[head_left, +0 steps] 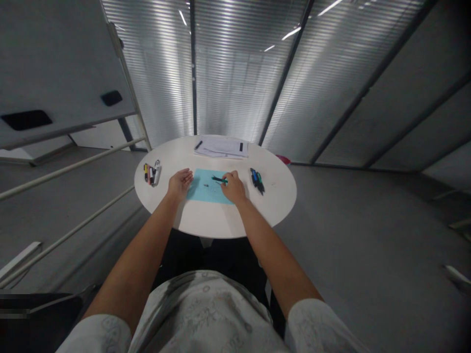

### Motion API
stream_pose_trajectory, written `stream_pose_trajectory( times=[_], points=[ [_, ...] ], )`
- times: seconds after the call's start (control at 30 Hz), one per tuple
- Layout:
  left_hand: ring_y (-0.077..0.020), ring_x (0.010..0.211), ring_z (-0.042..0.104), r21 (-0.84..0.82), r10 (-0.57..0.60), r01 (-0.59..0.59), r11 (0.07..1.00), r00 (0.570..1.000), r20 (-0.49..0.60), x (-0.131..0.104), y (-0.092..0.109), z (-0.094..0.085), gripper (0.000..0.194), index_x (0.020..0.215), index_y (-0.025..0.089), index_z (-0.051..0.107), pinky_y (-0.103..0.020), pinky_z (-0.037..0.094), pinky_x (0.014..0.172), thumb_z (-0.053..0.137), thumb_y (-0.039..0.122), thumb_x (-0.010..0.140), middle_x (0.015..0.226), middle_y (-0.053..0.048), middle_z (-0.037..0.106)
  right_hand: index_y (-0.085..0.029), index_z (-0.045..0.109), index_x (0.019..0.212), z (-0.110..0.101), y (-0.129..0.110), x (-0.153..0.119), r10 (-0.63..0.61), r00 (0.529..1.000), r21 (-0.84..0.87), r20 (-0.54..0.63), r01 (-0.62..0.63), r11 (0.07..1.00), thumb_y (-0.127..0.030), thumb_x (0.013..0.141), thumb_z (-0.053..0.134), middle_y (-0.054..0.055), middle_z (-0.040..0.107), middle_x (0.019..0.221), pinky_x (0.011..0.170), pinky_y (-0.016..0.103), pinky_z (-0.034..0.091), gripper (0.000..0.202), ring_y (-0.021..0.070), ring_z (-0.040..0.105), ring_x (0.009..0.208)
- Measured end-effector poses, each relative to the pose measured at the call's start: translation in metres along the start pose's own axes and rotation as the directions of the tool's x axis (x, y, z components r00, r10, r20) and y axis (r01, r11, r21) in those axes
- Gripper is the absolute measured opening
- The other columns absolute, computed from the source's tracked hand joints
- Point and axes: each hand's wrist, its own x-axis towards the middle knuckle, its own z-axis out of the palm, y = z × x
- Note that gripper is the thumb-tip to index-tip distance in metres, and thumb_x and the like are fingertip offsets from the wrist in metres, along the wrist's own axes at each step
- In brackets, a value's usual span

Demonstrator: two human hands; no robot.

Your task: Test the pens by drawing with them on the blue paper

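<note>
On the round white table [206, 220] lies a light blue sheet [206, 196]. My right hand [234, 187] is over the right part of the sheet, its fingers closed round a slim green and black pen [220, 179] that points left. Beside the sheet's left edge, my left hand [180, 183] is open with its palm turned inward and nothing in it. A few small dark marks or bits [206, 185] show on the sheet between the hands; they are too small to tell apart.
Several markers [151, 173] lie at the table's left. Several blue, green and black pens [257, 180] lie at the right. A stack of papers [221, 147] with dark items on it sits at the far edge. A whiteboard stand [73, 161] is at the left.
</note>
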Motion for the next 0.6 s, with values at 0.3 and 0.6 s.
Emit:
stream_pose_trajectory(
  times=[0.3,0.6],
  points=[
    [-0.0124,0.071,0.063,-0.001,0.004,-0.004,1.0,1.0,0.014,0.0006,-0.001,-0.001,0.02,0.081,0.014,0.065,-0.024,0.052,0.07,0.059,0.004,0.065,0.075,-0.006,0.066,-0.021,0.068,0.106,0.0008,-0.0005,0.0,-0.1,0.981,-0.066,0.166,0.112,0.992,-0.02,0.086,0.054,0.008,0.062,0.105,0.09,0.032,0.046,0.024,0.021,0.057,0.101],
    [-0.011,0.069,0.061,0.012,0.004,-0.004,1.0,1.0,0.001,0.0,-0.0002,0.0009,0.017,0.079,0.014,0.065,-0.023,0.05,0.07,0.06,0.006,0.066,0.076,-0.006,0.065,-0.023,0.07,0.115,0.0011,0.0032,0.002,-0.088,0.978,-0.056,0.19,0.1,0.993,-0.018,0.089,0.053,0.008,0.065,0.11,0.092,0.033,0.044,0.032,0.0221,0.056,0.102]
  ],
)
